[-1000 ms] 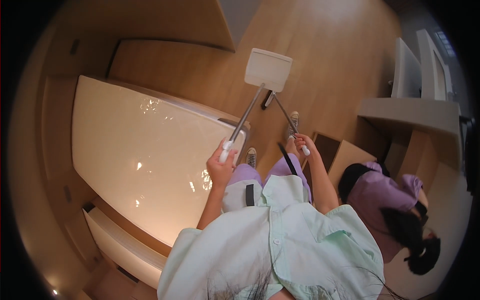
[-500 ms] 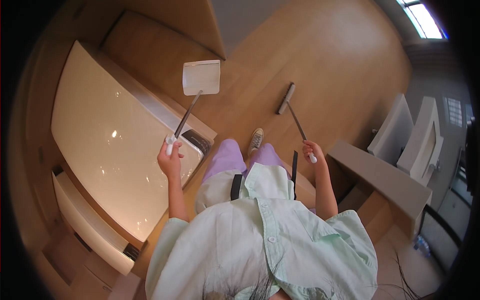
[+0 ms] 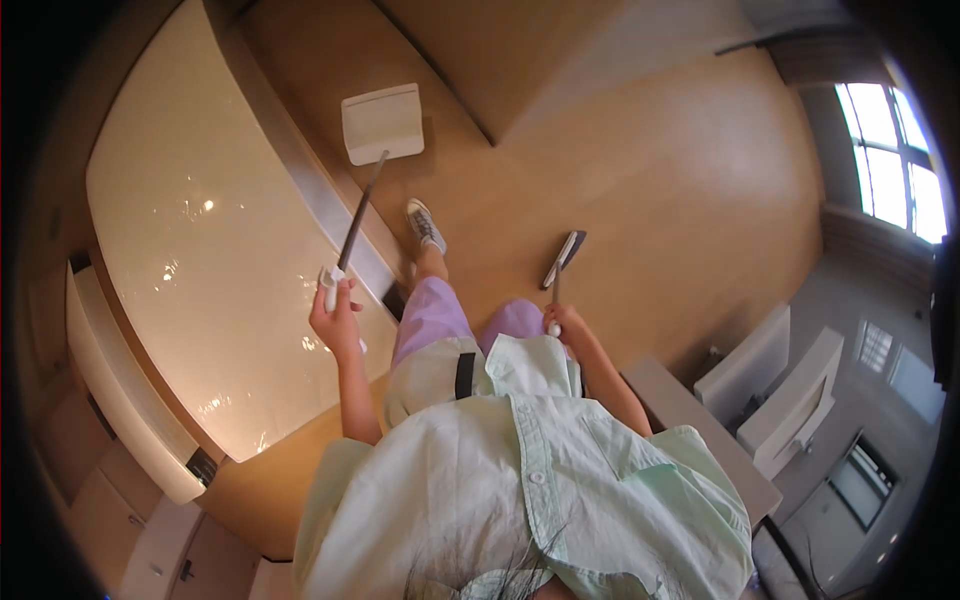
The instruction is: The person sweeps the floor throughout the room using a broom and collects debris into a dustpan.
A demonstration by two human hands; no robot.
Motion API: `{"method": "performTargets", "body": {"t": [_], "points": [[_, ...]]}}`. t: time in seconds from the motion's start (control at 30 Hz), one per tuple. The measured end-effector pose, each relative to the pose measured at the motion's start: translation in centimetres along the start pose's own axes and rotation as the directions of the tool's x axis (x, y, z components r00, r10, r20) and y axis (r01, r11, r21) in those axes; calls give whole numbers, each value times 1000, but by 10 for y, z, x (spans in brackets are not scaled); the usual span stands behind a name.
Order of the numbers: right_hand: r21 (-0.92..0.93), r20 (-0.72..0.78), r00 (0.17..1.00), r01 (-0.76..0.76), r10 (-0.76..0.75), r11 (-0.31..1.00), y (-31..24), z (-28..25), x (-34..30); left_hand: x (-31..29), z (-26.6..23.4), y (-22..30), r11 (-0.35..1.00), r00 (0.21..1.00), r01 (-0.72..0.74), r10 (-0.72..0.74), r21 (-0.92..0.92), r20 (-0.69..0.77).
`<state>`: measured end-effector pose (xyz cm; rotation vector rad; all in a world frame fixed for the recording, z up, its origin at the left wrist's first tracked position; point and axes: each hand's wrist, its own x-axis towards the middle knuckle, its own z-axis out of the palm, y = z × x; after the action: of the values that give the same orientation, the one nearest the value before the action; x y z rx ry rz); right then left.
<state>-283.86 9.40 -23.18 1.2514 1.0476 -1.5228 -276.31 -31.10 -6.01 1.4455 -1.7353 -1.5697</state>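
My left hand (image 3: 338, 318) is closed around the white grip of a long-handled dustpan (image 3: 383, 122). Its dark stick slopes up and away, and the white pan is at the far left, above or on the wooden floor; I cannot tell whether it touches. In my right hand (image 3: 567, 322), closed round the white handle end, is a broom (image 3: 565, 258) with a narrow head and a short visible length of stick. The broom head lies ahead of my right knee, apart from the pan. My left shoe (image 3: 425, 222) is set forward between the two tools.
A long glossy cream counter (image 3: 200, 270) runs along my left. Ahead stands a wooden panel (image 3: 480, 60) with a corner toward me. On the right are a grey bench-like ledge (image 3: 690, 420) and white upright panels (image 3: 795, 400). A bright window (image 3: 890, 150) shows at far right.
I have stepped forward, my left foot now leading. The broom has come closer to my body and leftward with my right hand. The dustpan has shifted slightly up and left in view.
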Motion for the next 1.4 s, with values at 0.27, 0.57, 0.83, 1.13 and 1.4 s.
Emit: {"method": "performTargets", "body": {"t": [0.27, 0.57, 0.83, 1.13, 1.4], "points": [[21, 332, 885, -354, 328, 935, -70, 378, 40, 176, -44, 89, 987, 991, 132, -133, -96, 3], [-152, 666, 665, -323, 338, 934, -199, 638, 88, 306, -58, 147, 985, 991, 130, -133, -112, -18], [13, 689, 667, -402, 283, 915, -293, 723, 114, 412, -12, 184, 981, 975, 171, -182, -97, -128], [-208, 413, 808, -365, 419, 908, -363, 855, 70, 522, 35, 260, 977, 959, 203, -185, 62, -216], [-103, 640, 616, -524, 460, 845, -418, 1030, 130, 656, 41, 293, 964, 942, 250, -221, 88, -252]]}}
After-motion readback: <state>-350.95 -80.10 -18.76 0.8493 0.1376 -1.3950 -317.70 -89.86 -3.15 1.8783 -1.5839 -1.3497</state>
